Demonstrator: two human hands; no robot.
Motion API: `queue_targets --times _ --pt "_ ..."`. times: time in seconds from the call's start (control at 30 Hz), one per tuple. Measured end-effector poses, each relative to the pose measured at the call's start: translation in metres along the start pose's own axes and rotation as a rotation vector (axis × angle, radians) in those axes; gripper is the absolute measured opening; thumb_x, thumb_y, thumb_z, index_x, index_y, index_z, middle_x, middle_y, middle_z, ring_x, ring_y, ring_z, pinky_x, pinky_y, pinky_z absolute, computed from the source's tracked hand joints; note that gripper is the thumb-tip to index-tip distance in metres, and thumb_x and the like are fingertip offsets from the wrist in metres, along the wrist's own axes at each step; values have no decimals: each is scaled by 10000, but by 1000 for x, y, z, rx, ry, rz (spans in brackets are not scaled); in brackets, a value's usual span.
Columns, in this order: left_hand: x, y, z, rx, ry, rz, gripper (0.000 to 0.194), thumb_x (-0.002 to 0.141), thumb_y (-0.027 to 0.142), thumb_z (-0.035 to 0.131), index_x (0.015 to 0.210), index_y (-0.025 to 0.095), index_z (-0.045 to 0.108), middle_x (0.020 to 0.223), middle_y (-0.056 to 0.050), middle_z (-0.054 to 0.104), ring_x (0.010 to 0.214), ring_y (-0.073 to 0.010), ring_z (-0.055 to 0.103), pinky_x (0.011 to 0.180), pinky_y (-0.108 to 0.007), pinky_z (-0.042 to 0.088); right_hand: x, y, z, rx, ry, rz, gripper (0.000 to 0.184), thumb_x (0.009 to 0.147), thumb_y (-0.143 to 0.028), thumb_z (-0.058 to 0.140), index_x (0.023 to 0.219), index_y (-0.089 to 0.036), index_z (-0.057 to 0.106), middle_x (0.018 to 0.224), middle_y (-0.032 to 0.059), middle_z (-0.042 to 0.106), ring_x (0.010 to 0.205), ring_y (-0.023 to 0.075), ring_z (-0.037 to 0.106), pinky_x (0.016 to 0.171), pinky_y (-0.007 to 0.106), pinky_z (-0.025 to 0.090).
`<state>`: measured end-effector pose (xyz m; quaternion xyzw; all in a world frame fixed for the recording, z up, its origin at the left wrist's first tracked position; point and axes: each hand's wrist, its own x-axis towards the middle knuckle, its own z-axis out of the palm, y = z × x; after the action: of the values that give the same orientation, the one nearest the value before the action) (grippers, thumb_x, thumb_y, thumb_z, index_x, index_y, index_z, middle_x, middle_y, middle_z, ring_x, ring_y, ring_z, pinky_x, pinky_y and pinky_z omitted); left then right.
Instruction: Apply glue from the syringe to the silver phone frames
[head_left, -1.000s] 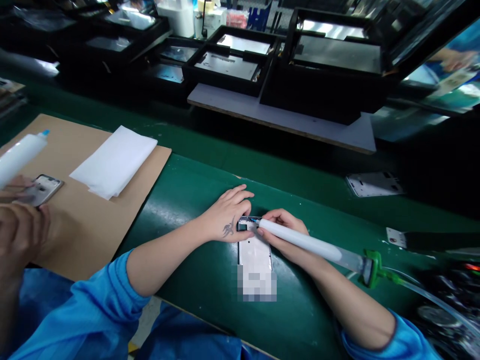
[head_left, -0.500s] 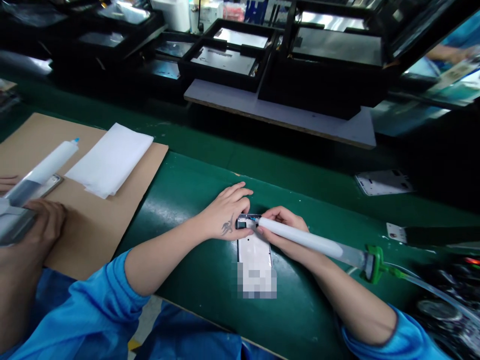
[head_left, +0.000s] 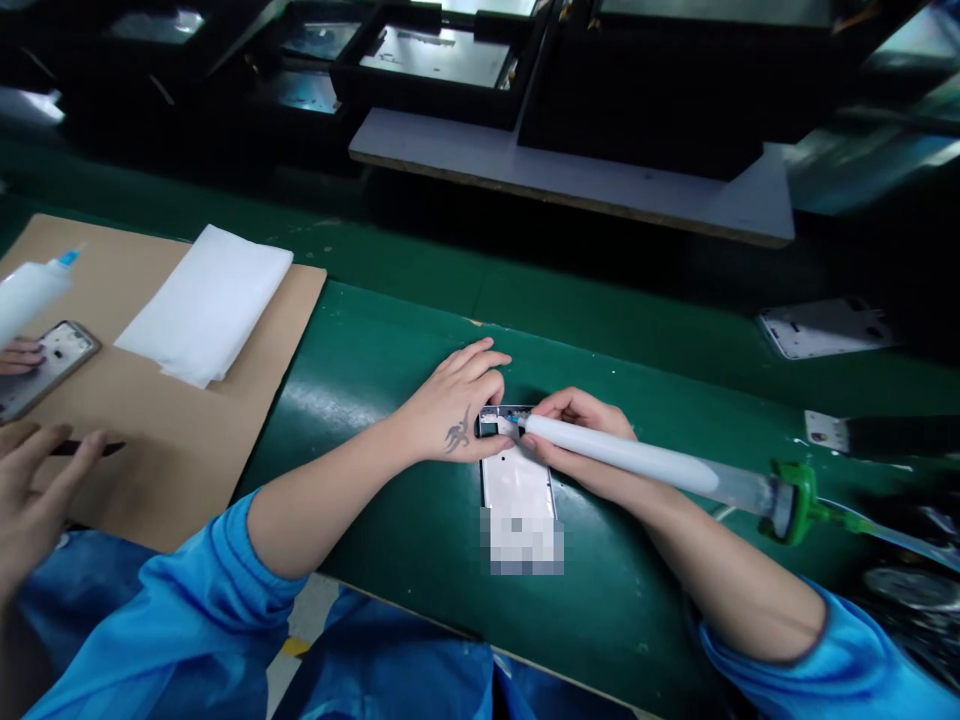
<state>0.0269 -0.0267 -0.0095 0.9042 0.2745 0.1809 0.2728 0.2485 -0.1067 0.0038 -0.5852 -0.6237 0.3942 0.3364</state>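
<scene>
A white phone frame (head_left: 519,488) lies on the green work mat, its lower end blurred by pixels. My left hand (head_left: 454,412) grips the frame's upper left part between thumb and forefinger, the other fingers stretched out beyond it. In my right hand (head_left: 581,425) is a glue syringe (head_left: 637,458) full of white paste, held near its front. Its blue tip points at the frame's top part, close to my left thumb; whether it touches is hard to see. A green cap with a clear hose closes the syringe's back end, above my right forearm.
At the left, a co-worker's hands are by another phone frame (head_left: 56,360) and syringe (head_left: 30,295) on brown cardboard (head_left: 187,440). White paper sheets (head_left: 210,300) lie there. Black trays (head_left: 435,60) stand on a raised board (head_left: 570,170). Another frame (head_left: 825,328) lies far right.
The view has tilted down and shifted slightly. My hands keep their hold on the frame and the syringe. The co-worker's near hand has opened, and their syringe has moved left.
</scene>
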Motion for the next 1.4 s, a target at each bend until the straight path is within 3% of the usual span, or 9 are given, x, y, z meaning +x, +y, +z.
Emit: queue_targets --times 0.5,0.8,1.4 --pt "1 3 -2 2 -14 1 387 775 492 764 887 219 514 1472 -183 533 1540 -412 304 1196 -634 357 -4 4 -3 14 1 29 239 807 -426 801 891 -260 651 776 27 714 622 176 633 555 298 502" --pt "1 1 -1 3 -8 10 387 778 488 762 888 212 513 1479 -199 528 1543 -402 301 1210 -606 346 0 -7 -4 52 3 29 230 768 -382 793 836 -246 620 736 19 703 573 161 624 514 280 469" --pt "-1 -1 -1 0 1 8 392 779 493 754 923 205 530 1481 -196 525 1543 -418 294 1216 -617 325 0 -5 -3 32 21 11 189 755 -294 770 826 -228 609 718 6 689 573 151 626 527 265 478"
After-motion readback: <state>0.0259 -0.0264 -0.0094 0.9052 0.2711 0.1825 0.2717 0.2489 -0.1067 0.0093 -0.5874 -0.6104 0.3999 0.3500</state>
